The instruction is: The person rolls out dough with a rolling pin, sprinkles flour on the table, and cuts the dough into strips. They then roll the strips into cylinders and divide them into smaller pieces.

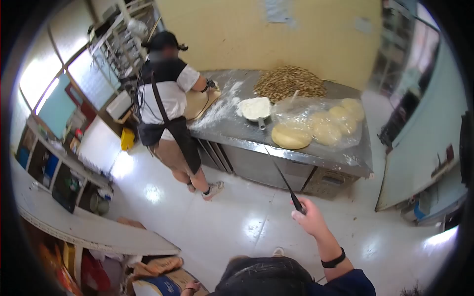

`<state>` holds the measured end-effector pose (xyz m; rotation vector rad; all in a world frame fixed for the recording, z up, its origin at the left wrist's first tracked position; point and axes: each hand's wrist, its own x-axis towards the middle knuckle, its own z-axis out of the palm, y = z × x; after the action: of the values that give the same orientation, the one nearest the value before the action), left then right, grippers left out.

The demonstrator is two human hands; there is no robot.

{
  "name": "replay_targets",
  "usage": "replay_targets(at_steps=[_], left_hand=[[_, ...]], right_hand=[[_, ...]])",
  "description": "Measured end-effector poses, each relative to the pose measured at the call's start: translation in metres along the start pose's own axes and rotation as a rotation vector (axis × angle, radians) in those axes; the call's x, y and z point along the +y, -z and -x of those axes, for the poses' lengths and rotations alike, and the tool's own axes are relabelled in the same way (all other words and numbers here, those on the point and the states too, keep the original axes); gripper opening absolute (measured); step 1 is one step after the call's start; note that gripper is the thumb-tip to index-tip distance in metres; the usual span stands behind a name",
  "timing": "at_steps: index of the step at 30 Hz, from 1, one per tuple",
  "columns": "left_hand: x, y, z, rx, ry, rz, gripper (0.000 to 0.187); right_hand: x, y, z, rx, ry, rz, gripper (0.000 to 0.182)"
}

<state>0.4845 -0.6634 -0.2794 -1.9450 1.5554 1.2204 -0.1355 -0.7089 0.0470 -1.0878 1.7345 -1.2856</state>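
My right hand (310, 219) is closed round the black handle of a long knife (284, 180). The thin blade points forward, its tip overlapping the front edge of the steel worktable (237, 132) in view. Beyond the tip lies a bare lump of dough (291, 137), and several more dough lumps (327, 127) rest under clear plastic. Low in the view, my left hand (191, 286) is partly seen beside a cardboard box (168, 285); its fingers are too small and cut off to read.
A co-worker (165, 98) stands at the table's left end, hands on a flat dough sheet (205, 104). A flour container (255, 109) and a heap of brown pieces (291, 83) sit on top. Shelving (98, 232) runs along the left; a door (424, 133) stands right.
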Motion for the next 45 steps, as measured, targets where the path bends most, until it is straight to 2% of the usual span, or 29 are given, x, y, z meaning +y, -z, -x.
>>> replay_targets(at_steps=[1,2,3,4,5,6,7,9,13,15,17,18,19,21,22,23,25,27,28,29,30,31,36,38,39,42,43,45], left_hand=[[0.006,-0.005,0.014,-0.024,0.12,0.116,0.037],[0.046,0.005,0.054,-0.035,0.24,0.224,0.037],[0.021,-0.015,0.032,-0.106,0.148,0.337,0.037],[-0.003,-0.034,0.009,-0.187,0.062,0.461,0.037],[-0.008,-0.039,-0.002,-0.278,-0.013,0.586,0.038],[0.006,-0.051,0.002,-0.231,0.077,0.498,0.037],[0.023,-0.052,-0.002,-0.22,0.147,0.433,0.037],[0.053,-0.044,-0.025,-0.242,0.188,0.367,0.037],[0.099,0.006,-0.096,-0.281,0.142,0.227,0.036],[0.13,0.044,-0.148,-0.207,0.066,0.189,0.036],[0.17,0.109,-0.182,0.15,-0.086,0.276,0.032],[0.231,0.169,-0.153,0.204,-0.153,0.391,0.029],[0.243,0.188,-0.175,0.249,-0.21,0.538,0.027],[0.289,0.237,-0.173,0.27,-0.269,0.57,0.02],[0.307,0.254,-0.177,0.275,-0.333,0.651,0.02],[0.32,0.267,-0.181,0.281,-0.397,0.728,0.02],[0.333,0.271,-0.184,0.292,-0.386,0.752,0.02],[0.325,0.252,-0.188,0.313,-0.314,0.559,0.021],[0.302,0.23,-0.202,0.336,-0.307,0.424,0.022],[0.288,0.211,-0.207,0.265,-0.24,0.457,0.025],[0.297,0.21,-0.185,0.217,-0.127,0.528,0.024],[0.295,0.2,-0.175,0.201,-0.136,0.691,0.022],[0.311,0.186,-0.157,0.115,0.064,0.623,0.022],[0.319,0.195,-0.158,0.107,0.101,0.609,0.022],[0.324,0.199,-0.158,0.101,0.115,0.602,0.022],[0.329,0.207,-0.161,0.088,0.133,0.59,0.021],[0.33,0.21,-0.163,0.084,0.13,0.583,0.021],[0.325,0.212,-0.169,0.079,0.118,0.566,0.021]], right_hand=[[-0.01,-0.004,-0.023,-0.036,-0.005,0.023,0.034],[-0.022,-0.011,-0.048,-0.149,-0.064,-0.191,0.033],[-0.03,-0.021,-0.071,-0.255,-0.129,-0.41,0.033],[-0.033,-0.033,-0.096,-0.274,-0.134,-0.398,0.033],[-0.032,-0.047,-0.119,-0.304,-0.193,-0.529,0.034],[-0.03,-0.062,-0.14,-0.326,-0.251,-0.66,0.034],[-0.028,-0.077,-0.159,-0.33,-0.249,-0.648,0.034],[-0.028,-0.103,-0.198,-0.333,-0.396,-0.812,0.034],[-0.021,-0.147,-0.264,-0.292,-0.399,-0.63,0.032],[-0.015,-0.167,-0.3,-0.282,-0.369,-0.583,0.033],[-0.015,-0.184,-0.33,-0.221,-0.361,-0.418,0.033],[-0.014,-0.193,-0.349,-0.2,-0.316,-0.33,0.034],[-0.012,-0.203,-0.363,-0.199,-0.328,-0.337,0.034],[0.0,-0.224,-0.398,-0.07,-0.309,-0.154,0.035],[0.082,-0.25,-0.437,0.044,-0.152,0.06,0.041],[0.08,-0.258,-0.45,0.048,-0.155,0.044,0.041],[0.071,-0.271,-0.473,0.146,-0.141,0.037,0.054],[0.076,-0.28,-0.51,0.133,-0.178,0.03,0.055],[0.081,-0.287,-0.533,0.211,-0.207,0.08,0.054],[0.079,-0.293,-0.557,0.293,-0.23,0.124,0.054],[0.076,-0.295,-0.578,0.289,-0.236,0.1,0.054],[0.076,-0.295,-0.596,0.328,-0.228,0.136,0.055],[0.09,-0.289,-0.686,0.408,-0.257,0.047,0.058],[0.115,-0.295,-0.721,0.644,-0.08,0.043,0.054],[0.113,-0.293,-0.729,0.639,-0.089,0.046,0.054],[0.098,-0.287,-0.739,0.721,-0.191,-0.348,0.058],[0.096,-0.284,-0.739,0.725,-0.201,-0.345,0.058],[0.095,-0.276,-0.736,0.516,-0.387,-0.436,0.056]])
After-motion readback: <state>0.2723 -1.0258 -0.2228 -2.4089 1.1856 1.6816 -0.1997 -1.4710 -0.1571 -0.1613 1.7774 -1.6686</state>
